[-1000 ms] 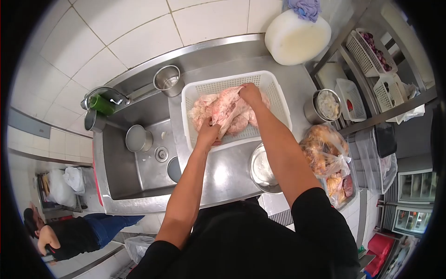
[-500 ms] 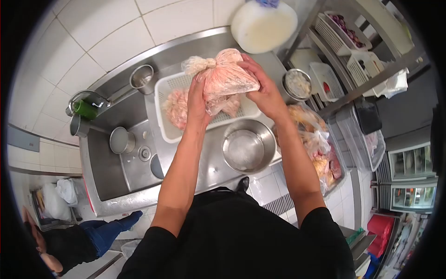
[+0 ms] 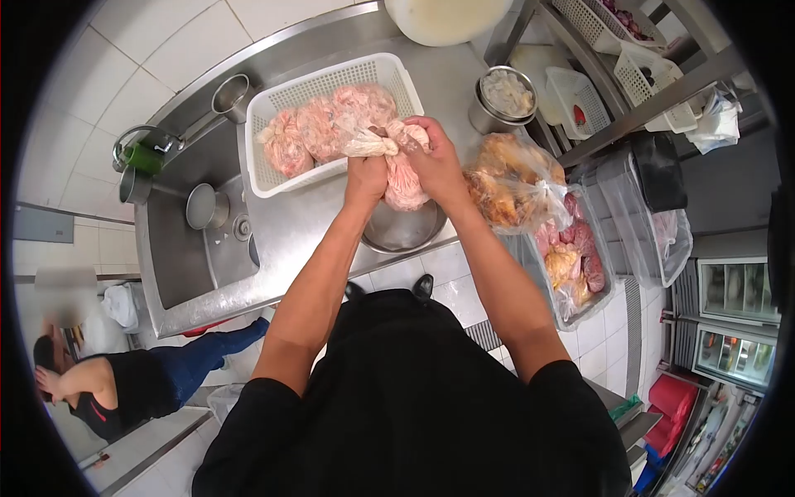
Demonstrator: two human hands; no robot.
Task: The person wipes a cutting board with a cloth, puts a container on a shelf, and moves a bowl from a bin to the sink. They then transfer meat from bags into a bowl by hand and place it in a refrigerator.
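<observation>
The step in hand looks to be working at the tied neck of a clear bag of raw pink meat (image 3: 406, 184). The left hand (image 3: 367, 172) is closed around the twisted, knotted top, and the right hand (image 3: 436, 159) is closed on the bag's upper side, just beside the left hand and touching it. The bag hangs from both hands above a steel bowl (image 3: 404, 232) at the near edge of the surface (image 3: 281, 236). Behind it, a white slotted basket (image 3: 259, 170) holds more tied bags of meat (image 3: 319, 126). By judgement, the next move calls for a firm pinch on the knot with the bag held steady over the bowl
</observation>
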